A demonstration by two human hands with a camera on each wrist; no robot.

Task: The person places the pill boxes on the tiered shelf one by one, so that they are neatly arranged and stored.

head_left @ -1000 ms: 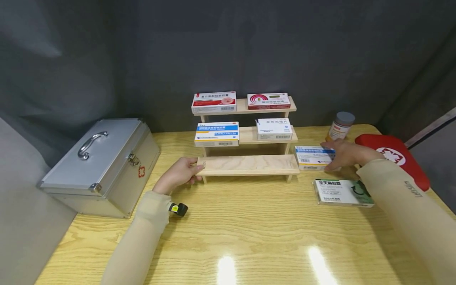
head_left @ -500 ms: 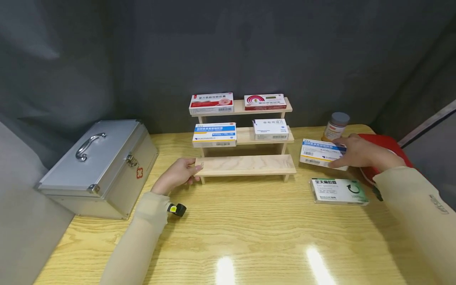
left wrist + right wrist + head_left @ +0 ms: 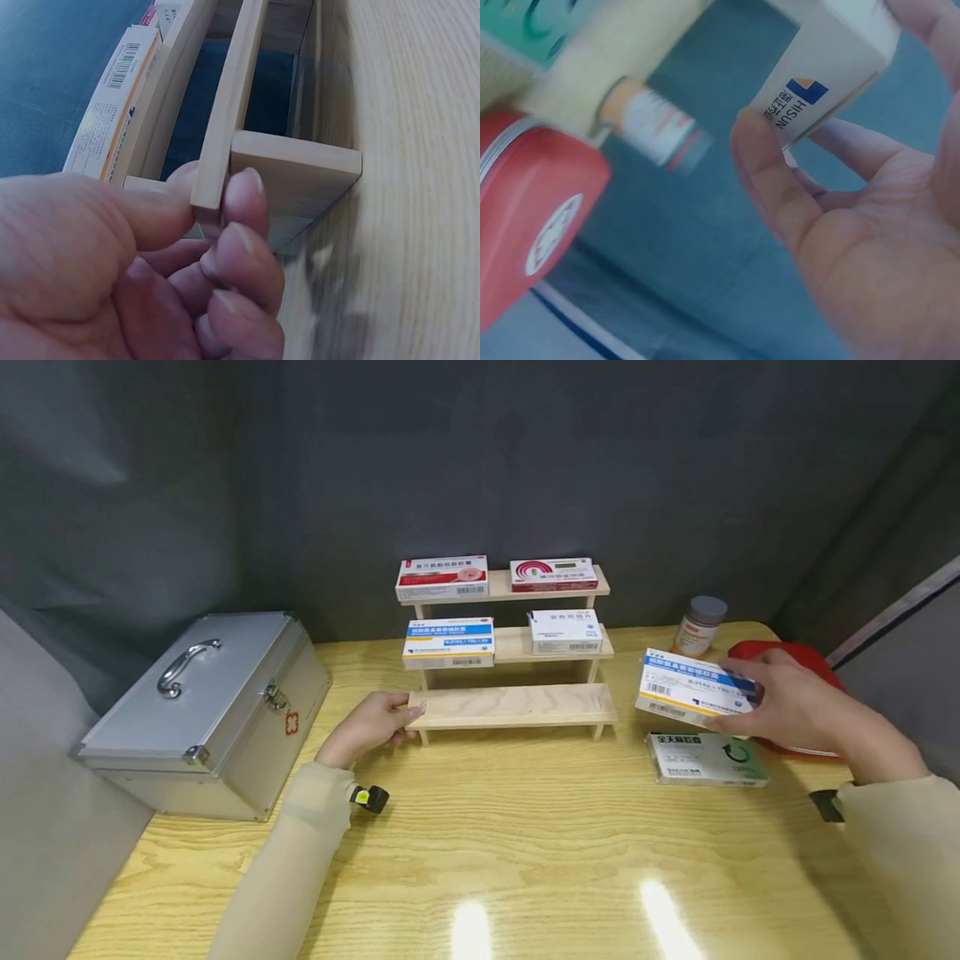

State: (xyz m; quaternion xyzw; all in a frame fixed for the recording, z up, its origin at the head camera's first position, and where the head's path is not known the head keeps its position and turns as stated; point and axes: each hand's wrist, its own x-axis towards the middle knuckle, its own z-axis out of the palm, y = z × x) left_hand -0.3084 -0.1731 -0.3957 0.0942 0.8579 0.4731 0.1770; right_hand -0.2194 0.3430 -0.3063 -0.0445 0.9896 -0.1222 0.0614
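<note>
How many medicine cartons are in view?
6. Top shelf: red carton, pink carton. Middle shelf: blue carton, white carton. Right hand: second blue carton. Table: green carton.

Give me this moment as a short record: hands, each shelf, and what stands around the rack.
Left hand: pinches the left end of the bottom shelf
Right hand: holds a blue-and-white box, tilted, between thumb and fingers
Top shelf: two red-and-white boxes
Middle shelf: blue-striped box left, white box right
Right of rack: green-and-white box, grey-capped bottle, red case
Left of rack: silver case, lid closed
</note>
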